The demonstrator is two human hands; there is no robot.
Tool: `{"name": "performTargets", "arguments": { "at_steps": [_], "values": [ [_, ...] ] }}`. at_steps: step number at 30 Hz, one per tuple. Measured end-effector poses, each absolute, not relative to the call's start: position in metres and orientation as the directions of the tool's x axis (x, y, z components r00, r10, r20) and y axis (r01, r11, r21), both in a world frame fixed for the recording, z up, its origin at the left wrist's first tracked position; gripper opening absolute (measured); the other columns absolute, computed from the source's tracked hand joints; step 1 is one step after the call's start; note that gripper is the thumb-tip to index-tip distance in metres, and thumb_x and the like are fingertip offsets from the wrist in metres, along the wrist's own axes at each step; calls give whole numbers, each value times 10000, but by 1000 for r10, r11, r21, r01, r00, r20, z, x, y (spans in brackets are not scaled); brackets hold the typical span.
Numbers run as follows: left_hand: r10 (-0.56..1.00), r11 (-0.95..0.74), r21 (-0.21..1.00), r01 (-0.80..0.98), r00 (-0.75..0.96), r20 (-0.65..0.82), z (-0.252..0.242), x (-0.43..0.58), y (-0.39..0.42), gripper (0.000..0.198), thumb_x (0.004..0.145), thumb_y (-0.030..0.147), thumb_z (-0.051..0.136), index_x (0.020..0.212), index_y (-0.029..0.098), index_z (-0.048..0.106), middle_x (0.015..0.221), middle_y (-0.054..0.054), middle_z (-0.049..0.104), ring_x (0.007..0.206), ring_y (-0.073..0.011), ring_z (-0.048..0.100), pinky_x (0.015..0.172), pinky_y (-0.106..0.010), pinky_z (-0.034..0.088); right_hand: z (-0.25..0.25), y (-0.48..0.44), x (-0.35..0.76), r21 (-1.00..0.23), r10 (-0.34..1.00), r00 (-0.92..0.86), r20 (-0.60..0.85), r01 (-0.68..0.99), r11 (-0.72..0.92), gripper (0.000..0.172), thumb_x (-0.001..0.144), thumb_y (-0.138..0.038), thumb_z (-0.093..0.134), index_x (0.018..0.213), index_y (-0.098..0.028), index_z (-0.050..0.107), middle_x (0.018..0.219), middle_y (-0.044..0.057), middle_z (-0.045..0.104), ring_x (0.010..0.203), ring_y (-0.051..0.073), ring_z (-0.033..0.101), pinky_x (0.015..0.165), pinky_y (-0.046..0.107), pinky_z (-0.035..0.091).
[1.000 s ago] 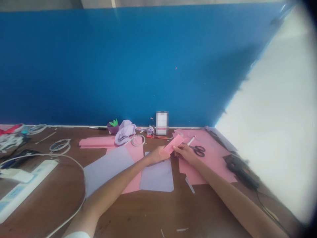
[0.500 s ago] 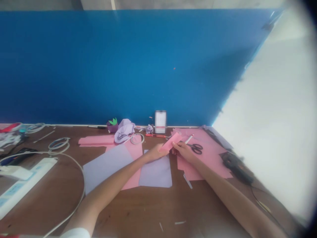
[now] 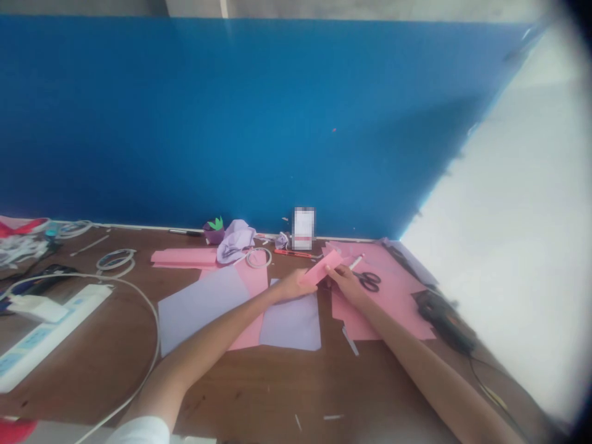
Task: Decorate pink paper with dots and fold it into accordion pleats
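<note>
A folded strip of pink paper (image 3: 322, 266) is held tilted between both hands above the table. My left hand (image 3: 296, 286) grips its lower left end. The fingers of my right hand (image 3: 346, 282) pinch its right edge, thumb on top. Just right of that hand lie black-handled scissors (image 3: 370, 282) and a white pen-like stick (image 3: 357, 261), both on pink sheets (image 3: 393, 293). Under and beside my left hand are a smaller lilac sheet (image 3: 290, 320) and a larger lilac sheet (image 3: 203, 305), which overlaps another pink sheet (image 3: 256, 277).
A white power strip (image 3: 55, 336) with a looping cable (image 3: 155, 333) occupies the left. Toward the back are crumpled lilac paper (image 3: 237, 240), a small purple pot (image 3: 213, 233), an orange cutter (image 3: 293, 253) and a blurred upright card (image 3: 303, 228). A dark corded tool (image 3: 446, 320) lies right.
The view has shifted slightly. Both hands keep hold of the pink paper, and my right hand's fingers sit a little differently along its edge.
</note>
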State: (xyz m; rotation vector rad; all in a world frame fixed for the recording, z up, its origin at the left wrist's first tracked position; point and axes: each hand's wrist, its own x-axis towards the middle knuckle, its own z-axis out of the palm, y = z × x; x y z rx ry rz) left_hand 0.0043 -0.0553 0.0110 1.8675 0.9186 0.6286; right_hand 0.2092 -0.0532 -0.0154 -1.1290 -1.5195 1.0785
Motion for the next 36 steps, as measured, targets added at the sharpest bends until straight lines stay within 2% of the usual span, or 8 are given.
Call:
{"name": "performTargets", "arguments": {
  "at_steps": [5,11,15,18,22,26,29,36],
  "values": [
    [809,-297,898,324,585,56,12,5,-58,310,766,260,570,1048,148,632,856,-31,664,682,-146,576,613,-228,414,-10,-54,210,-959,976,-163,144,219,179,556,850,-617,471,509,-189,572,564,40,609,574,166,545,596,294,413],
    [842,-369,842,393,525,124,11,5,-58,362,771,251,566,1122,165,582,947,-46,671,775,-176,614,680,-251,448,-15,-52,210,-953,974,-178,137,245,179,551,847,-628,461,532,-197,599,537,26,593,550,168,541,581,293,410],
    [872,-443,717,538,444,205,7,8,-60,408,772,280,591,1167,198,530,983,-54,669,859,-217,632,741,-279,450,-17,-54,208,-940,975,-181,131,291,180,575,834,-655,455,528,-191,600,517,23,570,509,155,501,521,282,372],
    [877,-465,596,655,431,210,6,9,-63,415,794,313,585,1192,225,507,1003,-62,663,898,-248,633,755,-295,438,-18,-55,207,-935,970,-209,128,300,188,589,839,-673,426,548,-193,606,500,20,546,503,152,483,508,279,364],
    [846,-528,511,678,468,254,6,9,-66,328,849,252,506,1177,232,506,1045,-65,647,962,-245,614,798,-303,428,-18,-54,206,-934,967,-198,161,286,214,598,867,-666,376,546,-203,575,531,34,560,527,165,498,535,294,391],
    [835,-549,463,695,444,324,5,10,-66,297,861,184,457,1148,222,520,1033,-70,640,981,-235,594,840,-316,423,-14,-52,206,-933,960,-88,265,227,278,568,890,-654,322,661,-213,597,646,44,621,600,184,548,623,314,441],
    [848,-527,443,725,414,332,1,11,-64,313,827,149,484,1130,218,524,1018,-68,643,974,-245,592,837,-329,428,-10,-53,208,-925,949,-14,315,217,310,513,892,-630,355,718,-206,584,697,35,627,579,166,529,601,298,425],
    [896,-443,480,757,358,262,-3,11,-60,300,822,135,485,1111,211,509,999,-69,640,981,-252,595,823,-333,430,-12,-55,210,-910,949,-10,316,281,306,436,879,-555,460,634,-199,514,552,-3,528,537,146,474,539,270,351]
  ]
}}
